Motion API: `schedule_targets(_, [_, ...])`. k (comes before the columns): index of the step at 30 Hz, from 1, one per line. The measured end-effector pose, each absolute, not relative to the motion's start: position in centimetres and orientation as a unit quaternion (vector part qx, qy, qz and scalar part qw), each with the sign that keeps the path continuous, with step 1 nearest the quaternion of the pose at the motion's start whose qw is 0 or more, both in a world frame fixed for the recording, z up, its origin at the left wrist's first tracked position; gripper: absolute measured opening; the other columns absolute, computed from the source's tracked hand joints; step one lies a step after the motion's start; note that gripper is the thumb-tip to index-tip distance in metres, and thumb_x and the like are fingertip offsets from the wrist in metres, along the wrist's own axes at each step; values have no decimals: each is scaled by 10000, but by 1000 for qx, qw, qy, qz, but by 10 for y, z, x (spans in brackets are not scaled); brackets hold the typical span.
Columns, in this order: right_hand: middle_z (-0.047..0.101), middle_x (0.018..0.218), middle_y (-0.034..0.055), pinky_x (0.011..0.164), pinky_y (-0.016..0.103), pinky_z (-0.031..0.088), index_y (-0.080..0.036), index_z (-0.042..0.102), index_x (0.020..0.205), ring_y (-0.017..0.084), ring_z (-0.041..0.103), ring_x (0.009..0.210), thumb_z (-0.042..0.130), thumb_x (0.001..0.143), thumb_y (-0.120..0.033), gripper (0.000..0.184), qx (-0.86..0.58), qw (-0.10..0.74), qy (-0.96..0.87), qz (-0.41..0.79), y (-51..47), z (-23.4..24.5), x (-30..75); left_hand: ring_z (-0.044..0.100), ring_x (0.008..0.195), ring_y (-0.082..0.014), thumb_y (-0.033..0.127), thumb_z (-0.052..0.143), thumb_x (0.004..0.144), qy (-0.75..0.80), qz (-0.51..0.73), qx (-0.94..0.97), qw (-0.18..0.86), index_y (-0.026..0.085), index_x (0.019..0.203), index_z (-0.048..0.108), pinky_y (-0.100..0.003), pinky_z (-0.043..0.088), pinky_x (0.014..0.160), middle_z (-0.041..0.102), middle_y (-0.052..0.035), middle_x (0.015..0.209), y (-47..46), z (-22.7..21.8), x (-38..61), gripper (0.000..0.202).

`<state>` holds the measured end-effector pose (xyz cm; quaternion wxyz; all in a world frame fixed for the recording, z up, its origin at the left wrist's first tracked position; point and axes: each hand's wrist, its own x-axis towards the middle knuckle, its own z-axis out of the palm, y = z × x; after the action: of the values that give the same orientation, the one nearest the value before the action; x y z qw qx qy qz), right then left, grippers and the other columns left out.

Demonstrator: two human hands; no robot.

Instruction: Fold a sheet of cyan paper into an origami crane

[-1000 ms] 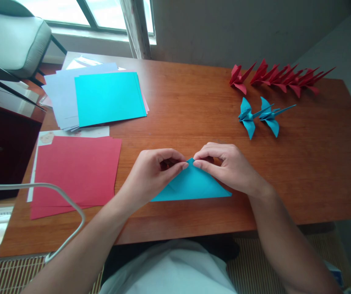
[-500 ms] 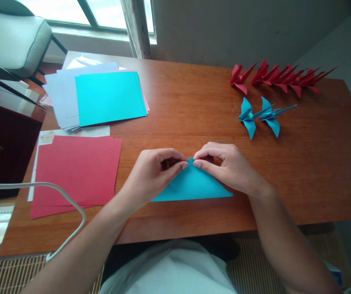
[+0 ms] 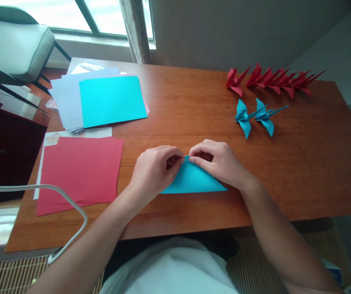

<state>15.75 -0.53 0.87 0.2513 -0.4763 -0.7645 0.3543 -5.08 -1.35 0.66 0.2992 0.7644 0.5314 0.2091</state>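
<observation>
Blue paper triangle [image 3: 197,179], pinched by both hands [image 3: 154,166] [image 3: 222,161]

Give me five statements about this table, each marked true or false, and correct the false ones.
1. The left hand and right hand both pinch the folded blue paper. True.
2. Three blue cranes stand toward the right. False: there are two blue cranes.
3. Red sheets lie to the left of the folded blue paper. True.
4. The red cranes are nearer the person than the blue cranes. False: the red cranes are farther away.
5. Flat blue sheets lie atop pale sheets. True.
</observation>
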Motion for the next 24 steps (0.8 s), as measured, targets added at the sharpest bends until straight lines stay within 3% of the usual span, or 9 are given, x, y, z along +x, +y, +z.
schedule_targets(8, [695,885,32,841,350,470,-223,683,854,204,588,891,661,920,-181,82,-442,233,-823,271,-2,-2,153,603,772,-182,264,567,907,533,129,811,201,227,846,722,-299,383,644,667,-34,887,-11,9,-49,170])
schedule_targets(24, [695,887,43,824,358,458,-212,685,844,216,579,886,660,929,-212,89,-449,218,-835,231,-1,-9,150,564,1018,-286,293,568,945,548,58,830,85,237,921,662,-406,403,786,647,-83,1061,-18,10,-42,112])
